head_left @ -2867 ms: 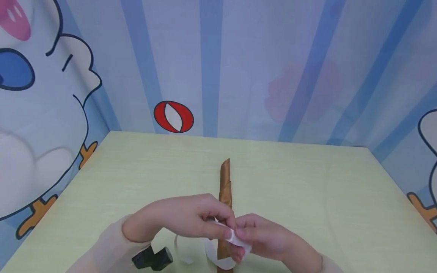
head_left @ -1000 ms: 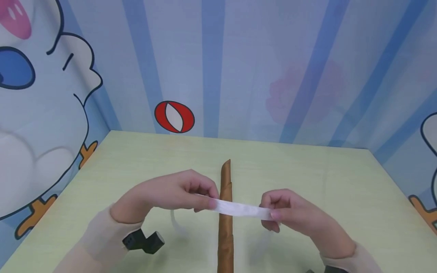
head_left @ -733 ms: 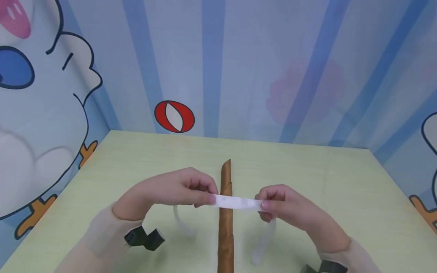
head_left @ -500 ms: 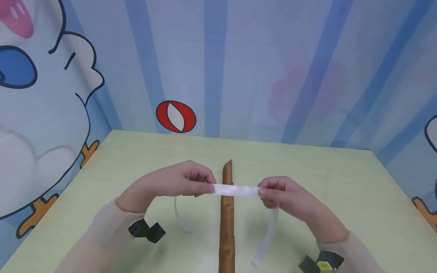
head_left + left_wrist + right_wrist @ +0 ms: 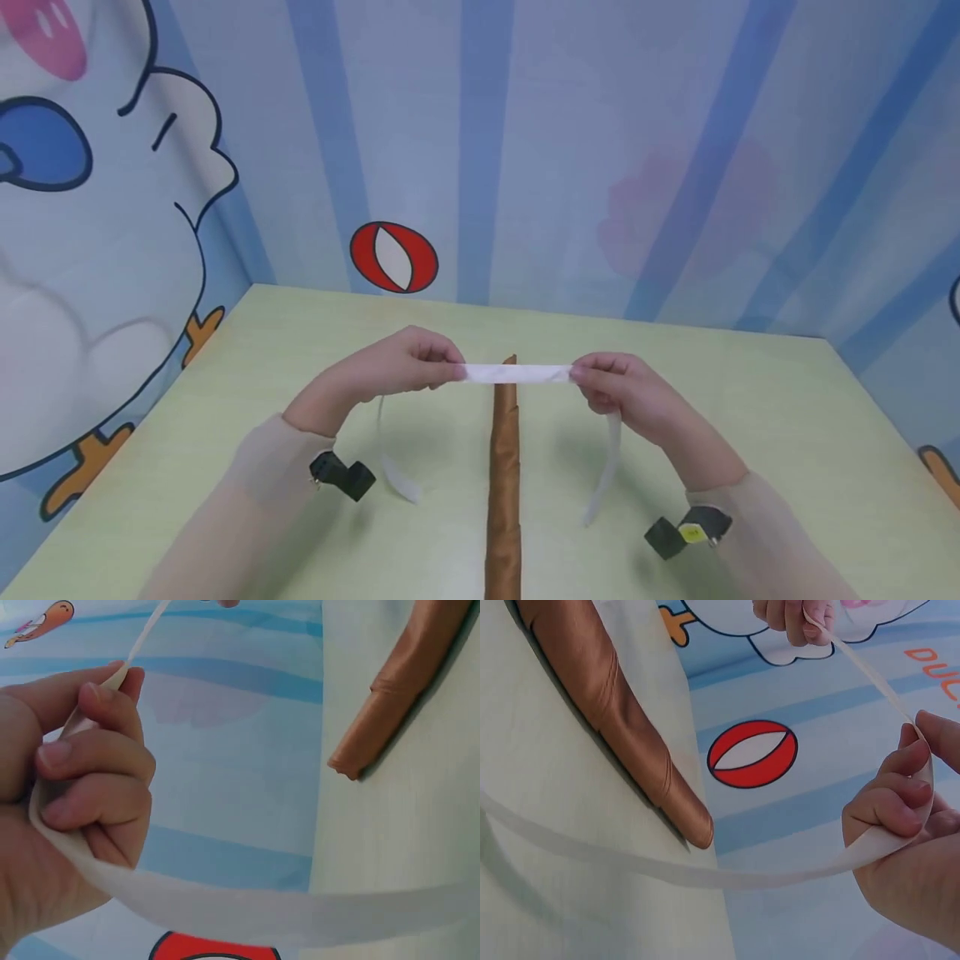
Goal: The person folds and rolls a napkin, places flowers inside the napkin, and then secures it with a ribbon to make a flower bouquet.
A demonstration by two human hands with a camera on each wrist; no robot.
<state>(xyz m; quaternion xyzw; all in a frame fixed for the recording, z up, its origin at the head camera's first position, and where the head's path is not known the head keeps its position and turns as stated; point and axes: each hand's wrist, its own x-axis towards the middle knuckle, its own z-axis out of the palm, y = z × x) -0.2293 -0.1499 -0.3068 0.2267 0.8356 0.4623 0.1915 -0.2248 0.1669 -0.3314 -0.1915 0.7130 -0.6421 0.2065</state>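
A white ribbon (image 5: 517,373) is stretched level between both hands, above the far end of a brown rolled-up cloth (image 5: 504,492). My left hand (image 5: 397,362) pinches it between thumb and fingertips, and its tail hangs below that hand. On the other side my right hand (image 5: 630,392) pinches it the same way, a second tail dangling beneath. The left wrist view shows the ribbon (image 5: 300,915) running through the curled fingers of the left hand (image 5: 97,765). In the right wrist view, the right hand (image 5: 900,802) has the ribbon (image 5: 690,876) passing through its palm. The cloth lies untouched.
The roll lies lengthwise on a pale green table (image 5: 750,433). Behind the table stands a blue striped backdrop (image 5: 555,167) with printed cartoon figures. Small black cameras (image 5: 341,475) are strapped to both wrists.
My hands have gone from close together over the near part of the roll to apart, drawing the ribbon straight between them. Both have since moved up and away, toward the roll's far end.
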